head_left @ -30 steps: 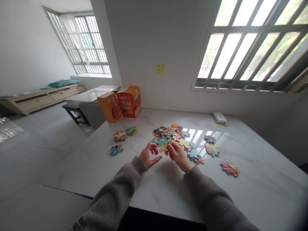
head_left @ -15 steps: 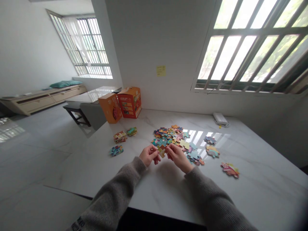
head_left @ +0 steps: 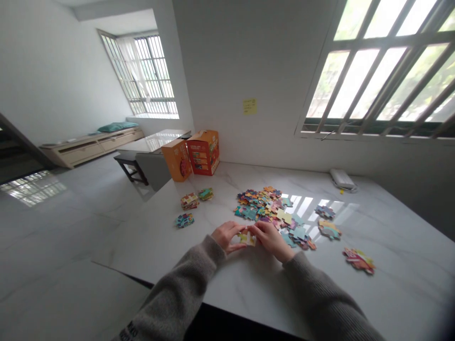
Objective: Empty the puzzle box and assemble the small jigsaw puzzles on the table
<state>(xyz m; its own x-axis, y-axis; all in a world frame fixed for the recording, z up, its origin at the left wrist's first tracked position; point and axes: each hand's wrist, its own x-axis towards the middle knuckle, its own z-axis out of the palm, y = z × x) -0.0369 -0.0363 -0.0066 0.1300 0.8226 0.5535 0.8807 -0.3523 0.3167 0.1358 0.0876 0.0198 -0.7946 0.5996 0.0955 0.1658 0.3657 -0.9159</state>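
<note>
A yellow-green puzzle piece (head_left: 248,238) with a pale patch lies between my two hands, low over the table. My left hand (head_left: 228,236) grips its left side, the fingers bent round the edge. On the right side, my right hand (head_left: 269,238) is closed on the same piece. Just beyond the hands spreads a heap of mixed puzzle pieces (head_left: 263,204). Left of the hands are a stack of red and cream pieces (head_left: 189,201), some green pieces (head_left: 206,193) and a blue group (head_left: 184,219).
Two orange boxes (head_left: 204,154) stand at the table's back left. Small piece groups lie on the right: purple-blue (head_left: 325,211), orange and grey (head_left: 329,229), red (head_left: 359,261). A white device (head_left: 342,179) rests at the back right of the marble table (head_left: 256,289).
The view has turned left, so things appear further right. Both hands have lowered the piece toward the table, and it now looks flatter.
</note>
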